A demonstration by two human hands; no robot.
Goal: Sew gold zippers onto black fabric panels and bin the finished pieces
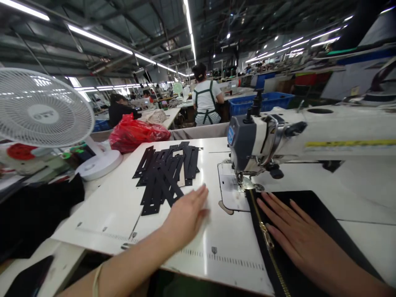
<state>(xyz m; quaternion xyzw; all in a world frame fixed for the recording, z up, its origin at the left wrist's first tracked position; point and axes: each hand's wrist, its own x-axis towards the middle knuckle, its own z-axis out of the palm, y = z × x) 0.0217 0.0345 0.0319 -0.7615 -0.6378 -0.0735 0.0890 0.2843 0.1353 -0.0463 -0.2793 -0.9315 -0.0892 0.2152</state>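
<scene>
My right hand (297, 235) lies flat with fingers spread on a black piece (312, 206) that has a gold zipper (268, 239) along its left edge. The piece's top left corner reaches the needle area of a white and grey sewing machine (247, 140). My left hand (187, 214), slightly blurred, is over the white table, beside a loose pile of black strips (161, 177); its fingers are extended and I see nothing held in it. One beige strip (182, 173) shows among the black ones.
A white fan (99, 165) stands at the left, near a red plastic bag (136, 134). Dark fabric (40, 214) hangs at the far left. Beyond the white table (102, 214), a person in an apron (206, 99) faces away, near a blue bin (262, 103).
</scene>
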